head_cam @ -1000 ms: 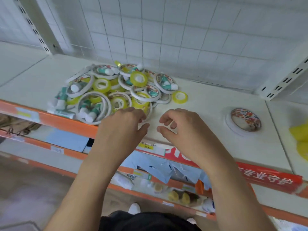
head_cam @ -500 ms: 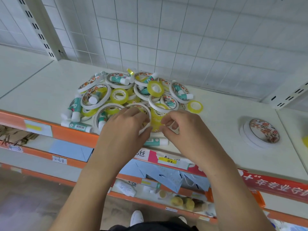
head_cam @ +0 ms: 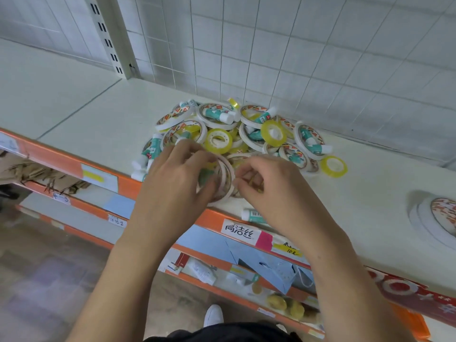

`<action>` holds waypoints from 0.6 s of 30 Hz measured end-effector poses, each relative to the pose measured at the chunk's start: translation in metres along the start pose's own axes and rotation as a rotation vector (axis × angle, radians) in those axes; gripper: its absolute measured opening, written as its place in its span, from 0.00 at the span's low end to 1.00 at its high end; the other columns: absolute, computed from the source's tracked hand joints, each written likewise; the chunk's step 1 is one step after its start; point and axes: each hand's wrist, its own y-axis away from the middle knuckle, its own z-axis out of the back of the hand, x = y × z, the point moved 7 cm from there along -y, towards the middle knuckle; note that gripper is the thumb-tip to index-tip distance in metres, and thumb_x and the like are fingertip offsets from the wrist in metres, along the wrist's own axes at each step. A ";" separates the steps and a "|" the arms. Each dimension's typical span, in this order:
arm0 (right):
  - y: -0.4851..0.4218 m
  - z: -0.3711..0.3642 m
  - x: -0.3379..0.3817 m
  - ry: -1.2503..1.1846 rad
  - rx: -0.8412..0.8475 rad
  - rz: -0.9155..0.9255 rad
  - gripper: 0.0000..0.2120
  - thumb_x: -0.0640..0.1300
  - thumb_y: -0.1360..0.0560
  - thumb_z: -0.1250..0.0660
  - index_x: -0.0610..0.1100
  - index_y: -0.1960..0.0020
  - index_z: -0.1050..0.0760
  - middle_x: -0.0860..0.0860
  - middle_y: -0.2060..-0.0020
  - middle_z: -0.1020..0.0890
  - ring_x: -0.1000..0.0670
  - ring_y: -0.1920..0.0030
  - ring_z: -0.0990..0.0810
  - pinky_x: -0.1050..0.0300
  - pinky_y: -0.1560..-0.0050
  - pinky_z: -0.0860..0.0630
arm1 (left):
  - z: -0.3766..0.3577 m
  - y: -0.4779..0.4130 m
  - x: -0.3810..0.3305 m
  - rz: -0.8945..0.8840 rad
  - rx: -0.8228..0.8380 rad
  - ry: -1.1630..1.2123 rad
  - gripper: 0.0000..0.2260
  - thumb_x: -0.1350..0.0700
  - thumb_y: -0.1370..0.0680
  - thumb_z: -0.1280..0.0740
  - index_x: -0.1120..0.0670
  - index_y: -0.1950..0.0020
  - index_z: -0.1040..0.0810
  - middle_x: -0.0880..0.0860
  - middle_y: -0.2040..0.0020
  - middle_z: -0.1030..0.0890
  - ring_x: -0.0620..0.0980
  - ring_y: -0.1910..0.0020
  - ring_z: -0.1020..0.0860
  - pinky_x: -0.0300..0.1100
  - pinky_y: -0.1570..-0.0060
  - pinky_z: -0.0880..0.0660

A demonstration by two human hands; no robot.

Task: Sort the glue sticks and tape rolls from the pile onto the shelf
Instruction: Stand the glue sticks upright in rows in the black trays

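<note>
Reaching into the near edge of the pile (head_cam: 237,134) of glue sticks and tape rolls on the white shelf (head_cam: 93,114), a person is at the picking stage of the sort. The left hand (head_cam: 176,181) curls its fingers round a white tape roll (head_cam: 225,180) tilted up at the pile's front, while the right hand (head_cam: 274,186) sets curled fingertips at the roll's other side. Blur hides whether they pinch that roll or something yellow under it. Most of the sorting looks undone, with teal glue sticks (head_cam: 218,114) threaded through rings across the pile. The next move likely calls for lifting the roll free without dragging neighbours over the lip, then carrying it toward the stack of white rolls (head_cam: 434,218) well right of the pile. One loose glue stick (head_cam: 254,215) lies just in front of the pile, and a yellow tape roll (head_cam: 333,166) sits just off its right side. Below the pile, a white tag (head_cam: 240,234) on the orange rail (head_cam: 74,166) reads "高洁丝" and a yellow tag (head_cam: 288,250) beside it "10元". Print on the tubes is too small to read.
</note>
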 end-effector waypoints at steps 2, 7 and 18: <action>-0.005 -0.006 0.008 0.006 0.001 0.025 0.06 0.47 0.23 0.31 0.47 0.47 0.21 0.56 0.56 0.23 0.60 0.58 0.26 0.67 0.58 0.28 | 0.006 0.006 0.011 0.052 -0.004 -0.003 0.11 0.57 0.23 0.33 0.55 0.42 0.20 0.54 0.44 0.22 0.57 0.46 0.24 0.54 0.47 0.26; -0.015 -0.017 0.025 0.049 0.001 0.076 0.08 0.49 0.23 0.31 0.48 0.46 0.21 0.57 0.54 0.26 0.57 0.56 0.26 0.70 0.61 0.31 | 0.015 0.016 0.029 0.112 -0.002 -0.020 0.10 0.57 0.23 0.33 0.55 0.42 0.20 0.52 0.46 0.22 0.56 0.48 0.23 0.51 0.52 0.25; -0.025 -0.022 0.038 0.007 0.036 0.121 0.07 0.46 0.23 0.31 0.46 0.47 0.20 0.56 0.54 0.22 0.59 0.59 0.24 0.68 0.60 0.26 | 0.020 -0.011 0.051 0.148 -0.079 0.016 0.14 0.52 0.22 0.35 0.52 0.37 0.24 0.51 0.42 0.25 0.53 0.45 0.25 0.49 0.49 0.24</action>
